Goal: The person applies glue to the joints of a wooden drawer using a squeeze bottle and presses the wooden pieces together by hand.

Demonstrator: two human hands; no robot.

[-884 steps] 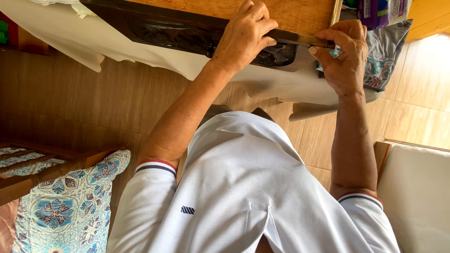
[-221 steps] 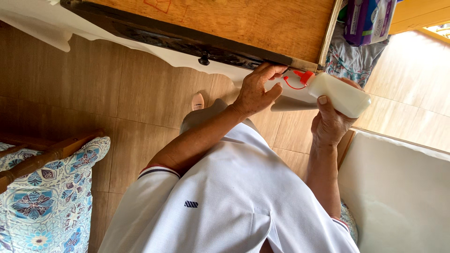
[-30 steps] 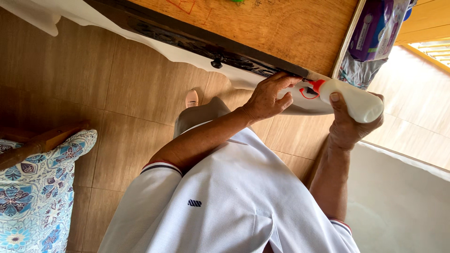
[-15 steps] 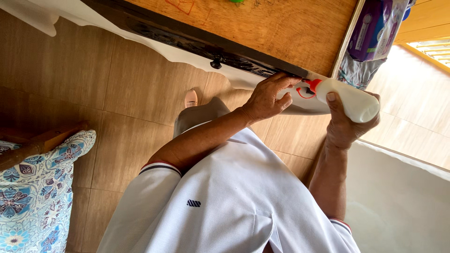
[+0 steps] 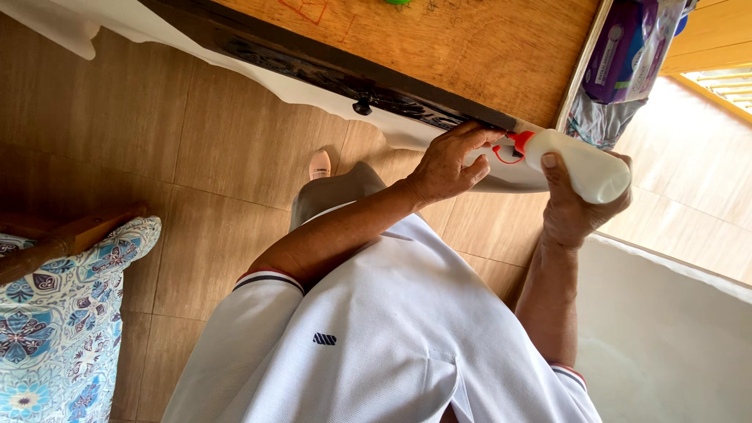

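At lower left I see a patterned cushion [image 5: 55, 329] beside open floor [image 5: 196, 196]. The dark frame edge [image 5: 329, 66] slants down toward the right. My left hand [image 5: 450, 164] pinches there; my right hand [image 5: 572, 207] grips the white bottle [image 5: 583, 166] at centre right, long axis near level, red nozzle [image 5: 517, 143] pointing left at the edge.

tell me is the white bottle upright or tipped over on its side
Tipped: the white bottle lies nearly sideways in the right hand, its red nozzle pointing at the dark frame.
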